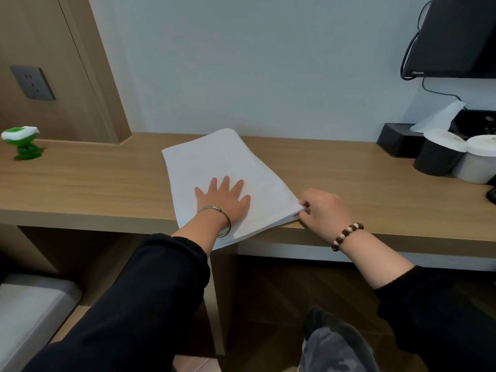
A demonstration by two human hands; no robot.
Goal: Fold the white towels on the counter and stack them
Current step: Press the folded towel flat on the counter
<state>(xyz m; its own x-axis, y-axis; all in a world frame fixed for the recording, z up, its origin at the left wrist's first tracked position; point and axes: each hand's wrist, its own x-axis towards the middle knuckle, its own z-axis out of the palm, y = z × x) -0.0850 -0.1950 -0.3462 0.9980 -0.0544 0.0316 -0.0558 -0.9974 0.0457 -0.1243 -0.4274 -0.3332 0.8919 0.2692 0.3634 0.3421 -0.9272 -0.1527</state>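
A white towel, folded into a long layered rectangle, lies at an angle on the wooden counter, its near end hanging slightly over the front edge. My left hand rests flat on the towel's near half, fingers spread. At the towel's near right corner my right hand pinches the stacked layers between thumb and fingers. No other towel is in view.
A green toy stands at the counter's far left. At the right are a black tissue box, a black cup and a white cup, under a wall-mounted screen. A grey seat sits low left.
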